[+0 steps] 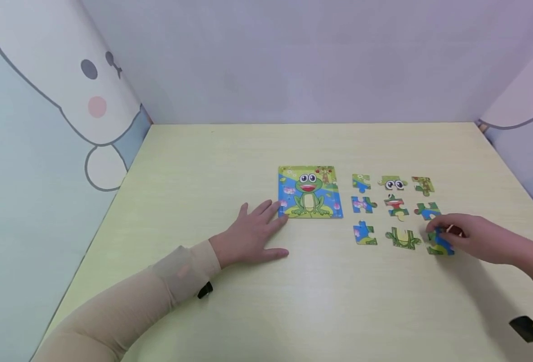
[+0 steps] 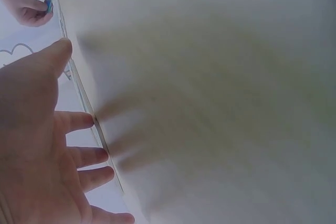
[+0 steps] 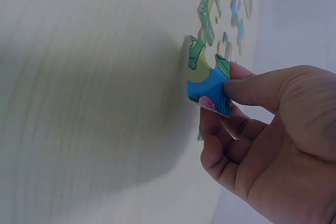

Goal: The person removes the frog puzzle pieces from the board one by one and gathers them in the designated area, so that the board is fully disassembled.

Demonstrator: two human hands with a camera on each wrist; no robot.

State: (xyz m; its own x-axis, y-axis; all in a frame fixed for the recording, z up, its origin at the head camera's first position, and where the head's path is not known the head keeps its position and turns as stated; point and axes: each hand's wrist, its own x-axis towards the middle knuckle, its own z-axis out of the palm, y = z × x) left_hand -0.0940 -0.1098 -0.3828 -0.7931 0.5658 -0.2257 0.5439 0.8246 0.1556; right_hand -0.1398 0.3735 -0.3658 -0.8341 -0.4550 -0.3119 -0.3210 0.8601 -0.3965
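Note:
My right hand (image 1: 479, 239) pinches a corner jigsaw piece (image 3: 207, 85) between thumb and fingers. The piece is blue and green with a bit of pink, and it looks tilted off the table in the right wrist view. My left hand (image 1: 250, 235) has its fingers spread, and its fingertips reach the left edge of a square frog picture board (image 1: 309, 193). In the left wrist view the left palm (image 2: 37, 140) shows nothing held. Close to the right hand lie a frog-leg piece (image 1: 403, 238) and a blue-green piece (image 1: 428, 211).
Several loose pieces lie apart in rough rows right of the board, among them a frog-eyes piece (image 1: 392, 183), a red-mouth piece (image 1: 396, 205) and a tree piece (image 1: 424, 185). A pale table (image 1: 230, 317) meets walls at the back and sides.

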